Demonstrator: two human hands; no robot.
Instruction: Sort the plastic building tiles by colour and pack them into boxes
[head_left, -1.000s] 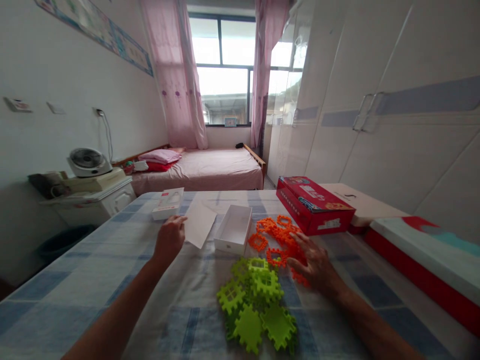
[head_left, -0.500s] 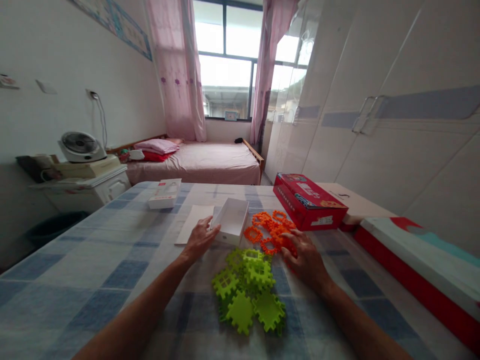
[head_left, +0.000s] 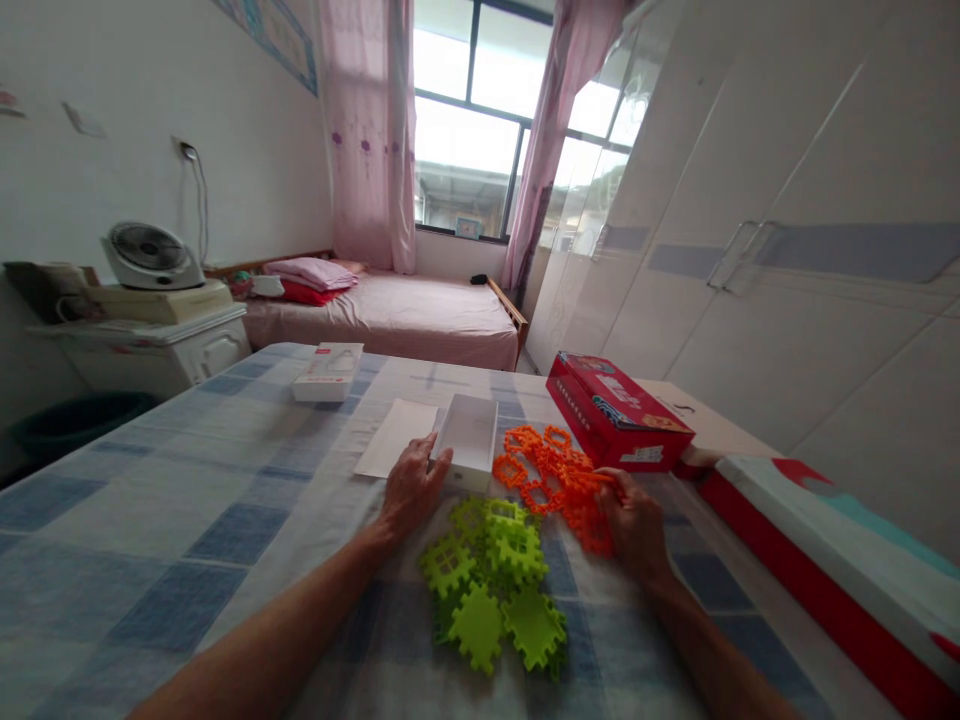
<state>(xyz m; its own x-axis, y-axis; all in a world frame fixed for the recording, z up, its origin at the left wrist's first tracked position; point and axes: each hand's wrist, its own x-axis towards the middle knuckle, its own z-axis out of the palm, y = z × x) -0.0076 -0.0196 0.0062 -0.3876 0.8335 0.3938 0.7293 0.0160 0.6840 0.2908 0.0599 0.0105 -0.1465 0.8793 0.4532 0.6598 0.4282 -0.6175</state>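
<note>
- Resting at the near left corner of the white box (head_left: pixel 471 479) in the head view, your left hand (head_left: pixel 411 482) holds thumb and fingers apart, forearm (head_left: pixel 300 615) slanting inward.
- Your right hand (head_left: pixel 634 518) is curled inward, fingers pinched on an orange piece (head_left: pixel 595 476) over the orange pile (head_left: pixel 583 517).
- Green pieces (head_left: pixel 478 622) lie on the surface (head_left: pixel 322 500) between your forearms.

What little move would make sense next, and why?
Perhaps lift the orange piece toward the open white box: the right hand seems to pinch that piece by the orange pile, and the left hand is at the box's left side, where it could steady it.
</note>
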